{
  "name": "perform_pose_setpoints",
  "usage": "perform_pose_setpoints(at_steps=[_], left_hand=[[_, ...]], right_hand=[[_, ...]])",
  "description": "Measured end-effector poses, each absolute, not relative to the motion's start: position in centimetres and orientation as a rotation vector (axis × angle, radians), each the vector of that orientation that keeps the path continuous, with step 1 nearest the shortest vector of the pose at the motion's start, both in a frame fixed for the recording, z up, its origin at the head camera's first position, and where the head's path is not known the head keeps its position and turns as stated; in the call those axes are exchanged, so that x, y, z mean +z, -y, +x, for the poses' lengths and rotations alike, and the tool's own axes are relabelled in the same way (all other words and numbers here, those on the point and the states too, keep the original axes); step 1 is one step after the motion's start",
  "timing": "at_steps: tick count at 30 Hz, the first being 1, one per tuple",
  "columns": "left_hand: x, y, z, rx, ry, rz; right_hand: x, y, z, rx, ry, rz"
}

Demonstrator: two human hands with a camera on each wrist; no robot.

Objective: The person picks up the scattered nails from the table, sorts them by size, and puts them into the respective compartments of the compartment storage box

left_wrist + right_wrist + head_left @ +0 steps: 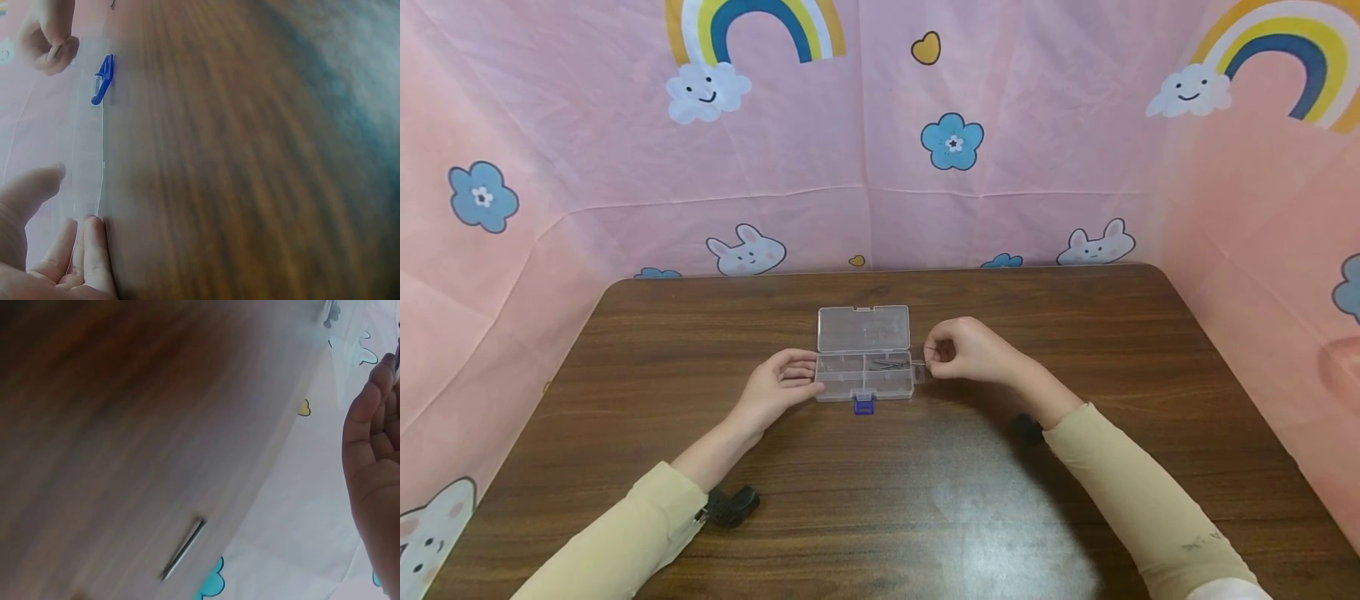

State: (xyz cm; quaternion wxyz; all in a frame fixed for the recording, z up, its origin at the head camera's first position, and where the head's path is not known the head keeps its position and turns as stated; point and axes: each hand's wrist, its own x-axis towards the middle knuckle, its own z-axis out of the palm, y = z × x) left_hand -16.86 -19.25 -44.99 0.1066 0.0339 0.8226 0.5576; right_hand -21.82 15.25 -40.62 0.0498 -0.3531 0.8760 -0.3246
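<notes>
A clear plastic compartment box [838, 387] lies on the table with its lid [862, 329] laid back and its blue latch [863, 405] at the front. Several thin metal nails [889, 364] are in its back right compartment. Straight fingers of my left hand [775, 387] touch the box's left end, with the thumb at the front left corner. Beside the right end, my right hand [966, 350] pinches a thin metal nail [397, 357] between thumb and curled fingertips; most of it is hidden by the fingers. Another nail [183, 549] lies loose on the table in the right wrist view.
The brown wooden table [850, 517] ends at a pink printed curtain [880, 225] along the back and sides. Black wrist devices show at both forearms, the left one [730, 507] near the tabletop.
</notes>
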Motion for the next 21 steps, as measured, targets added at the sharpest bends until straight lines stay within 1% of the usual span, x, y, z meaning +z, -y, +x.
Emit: perform_pose_setpoints(at_steps=[10,21], left_hand=[[-45.0,19.2,-16.9,1.66,-2.412,0.101],[-45.0,19.2,-17.0,1.66,-2.407,0.099]], right_hand=[[-40.8,-12.9,-23.3,-1.002,-2.655,-1.075],[-41.1,-11.0,-24.1,-0.846,-2.693,-1.109]])
